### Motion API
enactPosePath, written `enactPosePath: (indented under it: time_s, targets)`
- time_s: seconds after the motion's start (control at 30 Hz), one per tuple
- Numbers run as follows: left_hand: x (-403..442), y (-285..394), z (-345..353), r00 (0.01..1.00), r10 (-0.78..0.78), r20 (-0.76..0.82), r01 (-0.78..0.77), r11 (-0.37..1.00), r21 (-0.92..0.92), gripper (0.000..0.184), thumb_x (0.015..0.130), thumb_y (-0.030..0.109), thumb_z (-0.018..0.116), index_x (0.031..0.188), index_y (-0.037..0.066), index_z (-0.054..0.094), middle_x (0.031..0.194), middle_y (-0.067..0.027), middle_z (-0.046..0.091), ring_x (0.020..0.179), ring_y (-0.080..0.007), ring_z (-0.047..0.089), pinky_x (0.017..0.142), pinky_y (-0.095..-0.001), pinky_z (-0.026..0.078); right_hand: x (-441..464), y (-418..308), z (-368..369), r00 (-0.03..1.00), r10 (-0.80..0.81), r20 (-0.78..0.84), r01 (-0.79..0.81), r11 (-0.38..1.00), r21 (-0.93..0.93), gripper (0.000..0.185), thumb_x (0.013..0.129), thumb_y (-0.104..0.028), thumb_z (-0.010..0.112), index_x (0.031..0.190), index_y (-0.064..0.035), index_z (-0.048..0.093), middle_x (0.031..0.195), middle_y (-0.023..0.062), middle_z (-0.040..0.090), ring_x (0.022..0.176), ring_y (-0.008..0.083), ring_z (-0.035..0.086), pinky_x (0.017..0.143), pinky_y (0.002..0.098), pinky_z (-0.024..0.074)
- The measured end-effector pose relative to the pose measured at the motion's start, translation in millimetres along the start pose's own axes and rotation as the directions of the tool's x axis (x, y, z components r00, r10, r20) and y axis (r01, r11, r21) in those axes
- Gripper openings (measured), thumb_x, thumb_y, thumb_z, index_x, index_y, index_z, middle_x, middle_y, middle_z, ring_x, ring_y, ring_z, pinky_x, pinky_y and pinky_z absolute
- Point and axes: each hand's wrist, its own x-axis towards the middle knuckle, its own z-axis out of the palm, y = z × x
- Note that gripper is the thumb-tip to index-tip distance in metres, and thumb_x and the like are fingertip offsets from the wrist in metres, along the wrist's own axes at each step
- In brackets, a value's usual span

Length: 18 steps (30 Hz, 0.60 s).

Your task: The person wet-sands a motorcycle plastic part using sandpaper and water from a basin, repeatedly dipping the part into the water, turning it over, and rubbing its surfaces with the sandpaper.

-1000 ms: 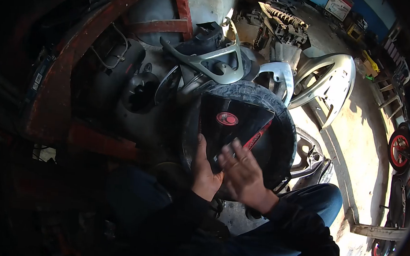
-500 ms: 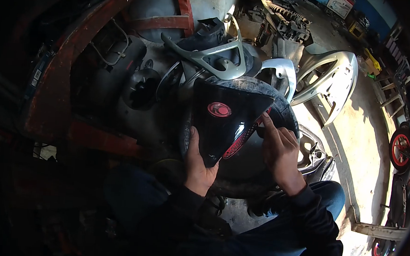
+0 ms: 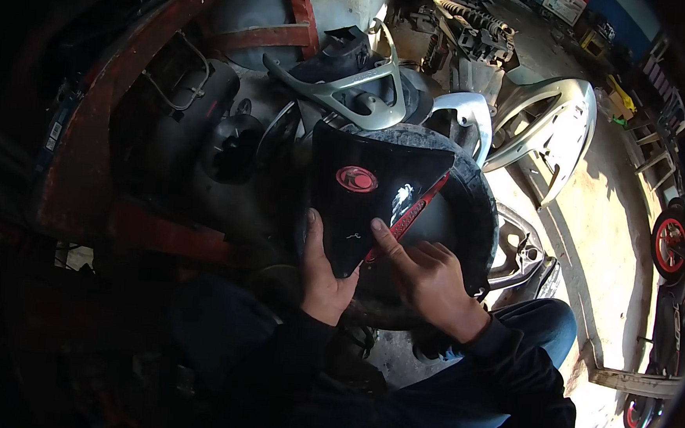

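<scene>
My left hand (image 3: 326, 285) grips the lower corner of a glossy black motorcycle fairing panel (image 3: 342, 218), thumb on its face and the other fingers hidden behind. The panel is roughly triangular and tilted up, with a round red emblem (image 3: 357, 179) and a red honeycomb-patterned strip (image 3: 409, 220) along its right edge. My right hand (image 3: 438, 286) holds nothing. One finger stretches to the panel's face near the lower right edge, while its other fingers are loosely curled. Whether that fingertip touches the surface, I cannot tell. Beneath the panel lies a round dark tub (image 3: 481, 187).
Behind the tub lie a pale green grab-rail-shaped part (image 3: 380, 116) and a large silver fairing (image 3: 575, 122). A rusty red metal frame (image 3: 79, 159) stands left. Shock-absorber springs (image 3: 480, 20) lie at the back, and a red-rimmed wheel (image 3: 672, 243) stands far right.
My right hand has moved down and left along the panel, from its upper right corner to its lower right edge. The panel has turned slightly, and my left hand keeps its grip.
</scene>
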Motion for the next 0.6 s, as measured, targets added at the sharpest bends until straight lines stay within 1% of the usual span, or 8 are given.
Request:
enactPosePath:
  time_s: [0.07, 0.17, 0.23, 0.3, 0.33, 0.43, 0.5, 0.6]
  targets:
    - [4, -2, -1, 1.000, 0.015, -0.014, -0.016, 0.999, -0.029, 0.060, 0.099, 0.059, 0.049, 0.139, 0.013, 0.052, 0.132, -0.0027, 0.059, 0.120, -0.0186, 0.059, 0.101, -0.0367, 0.048, -2, -8, 0, 0.993, -0.079, 0.083, 0.076, 0.997, 0.033, 0.077, 0.076, -0.011, 0.067, 0.150, -0.0150, 0.046, 0.064, 0.0012, 0.054, 0.060, 0.0179, 0.057, 0.059, 0.0337, 0.0488]
    - [2, -1, 3, 0.997, 0.026, -0.074, -0.029, 0.998, -0.048, 0.062, 0.099, 0.058, 0.050, 0.139, 0.011, 0.051, 0.133, -0.0044, 0.059, 0.120, -0.0204, 0.059, 0.104, -0.0387, 0.048, -5, -15, 9, 0.987, -0.161, -0.006, 0.160, 0.980, 0.117, 0.084, 0.072, -0.012, 0.071, 0.151, -0.0182, 0.045, 0.062, 0.0006, 0.048, 0.059, 0.0186, 0.055, 0.058, 0.0341, 0.0471]
    - [-1, 0, 5, 0.993, 0.022, -0.120, -0.027, 0.999, -0.038, 0.063, 0.099, 0.058, 0.050, 0.140, 0.011, 0.050, 0.134, -0.0050, 0.058, 0.121, -0.0213, 0.058, 0.106, -0.0392, 0.048, -6, -19, 7, 0.984, -0.172, 0.038, 0.167, 0.980, 0.106, 0.080, 0.073, -0.014, 0.070, 0.150, -0.0209, 0.047, 0.062, -0.0001, 0.048, 0.060, 0.0177, 0.055, 0.058, 0.0332, 0.0472]
    - [-3, 1, 5, 1.000, 0.010, -0.013, -0.011, 1.000, -0.026, 0.064, 0.099, 0.058, 0.050, 0.142, 0.010, 0.047, 0.139, -0.0045, 0.055, 0.124, -0.0222, 0.056, 0.107, -0.0390, 0.047, -8, -22, 8, 0.967, -0.219, 0.129, 0.203, 0.971, 0.125, 0.064, 0.080, -0.016, 0.066, 0.143, -0.0212, 0.054, 0.077, 0.0004, 0.062, 0.067, 0.0176, 0.063, 0.061, 0.0320, 0.0510]
    - [-2, 1, 4, 1.000, 0.011, -0.014, -0.011, 1.000, -0.027, 0.064, 0.099, 0.058, 0.050, 0.142, 0.010, 0.047, 0.139, -0.0045, 0.055, 0.124, -0.0222, 0.056, 0.107, -0.0390, 0.047, -6, -22, 7, 0.967, -0.220, 0.129, 0.204, 0.971, 0.125, 0.064, 0.080, -0.016, 0.066, 0.143, -0.0212, 0.054, 0.077, 0.0004, 0.062, 0.067, 0.0176, 0.063, 0.061, 0.0320, 0.0510]
    - [-1, 1, 0, 1.000, 0.005, 0.024, -0.005, 1.000, -0.004, 0.066, 0.099, 0.058, 0.050, 0.145, 0.010, 0.045, 0.145, -0.0045, 0.050, 0.126, -0.0228, 0.055, 0.107, -0.0391, 0.047, -2, -16, 3, 0.971, -0.227, 0.070, 0.221, 0.971, 0.092, 0.064, 0.080, -0.018, 0.067, 0.143, -0.0260, 0.054, 0.077, -0.0003, 0.062, 0.068, 0.0161, 0.063, 0.061, 0.0312, 0.0506]
    - [-1, 1, 4, 1.000, 0.005, 0.022, -0.004, 0.999, -0.054, 0.066, 0.099, 0.059, 0.050, 0.146, 0.012, 0.045, 0.146, -0.0036, 0.050, 0.127, -0.0216, 0.054, 0.109, -0.0388, 0.044, 0, -9, 6, 0.981, -0.190, -0.032, 0.192, 0.980, 0.061, 0.072, 0.076, -0.015, 0.068, 0.145, -0.0305, 0.052, 0.064, -0.0021, 0.051, 0.063, 0.0160, 0.057, 0.058, 0.0317, 0.0485]
    - [-6, 4, 7, 0.999, -0.005, 0.037, 0.004, 1.000, 0.003, 0.063, 0.100, 0.057, 0.049, 0.147, 0.015, 0.045, 0.145, -0.0017, 0.050, 0.131, -0.0197, 0.051, 0.112, -0.0378, 0.040, 3, -2, -1, 0.987, -0.159, -0.023, 0.160, 0.986, 0.039, 0.073, 0.074, -0.013, 0.069, 0.144, -0.0291, 0.054, 0.064, -0.0011, 0.050, 0.062, 0.0175, 0.057, 0.056, 0.0335, 0.0471]
